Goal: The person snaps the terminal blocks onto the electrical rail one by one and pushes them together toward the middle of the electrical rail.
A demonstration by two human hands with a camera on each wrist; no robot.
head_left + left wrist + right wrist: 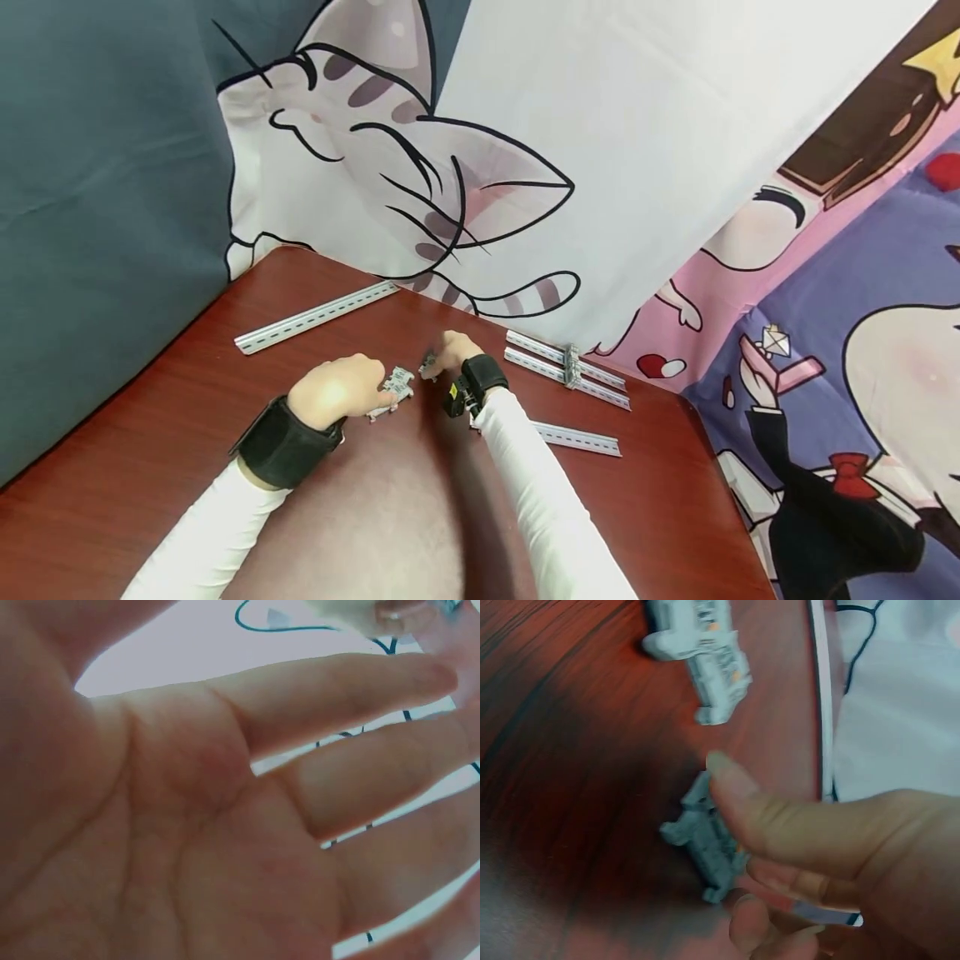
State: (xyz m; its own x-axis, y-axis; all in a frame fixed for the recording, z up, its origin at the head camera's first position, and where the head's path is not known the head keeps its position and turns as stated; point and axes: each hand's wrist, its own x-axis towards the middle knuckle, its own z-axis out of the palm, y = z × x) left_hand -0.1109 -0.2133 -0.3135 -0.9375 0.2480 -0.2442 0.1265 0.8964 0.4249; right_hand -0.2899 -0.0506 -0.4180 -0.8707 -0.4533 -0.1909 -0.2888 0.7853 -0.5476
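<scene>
My right hand (pixel 453 352) pinches a small grey DIN-rail terminal block (pixel 709 844) between thumb and fingers, just above the brown table. The fingertips behind the block are partly hidden in the right wrist view. My left hand (pixel 341 390) is beside a pale grey group of terminal blocks (pixel 397 385) on the table; whether its fingertips touch them cannot be told. In the left wrist view the palm (pixel 202 825) shows with loosely extended fingers and nothing in it. The same pale group (pixel 716 660) appears near the top of the right wrist view.
A slotted metal rail (pixel 318 317) lies at the back left of the table (pixel 187 417). Two parallel rails (pixel 528 358) at the right carry upright terminal blocks (pixel 572 367) across them. Another rail (pixel 581 439) is partly behind my right forearm. Printed curtains (pixel 637 150) hang along the table's far edges.
</scene>
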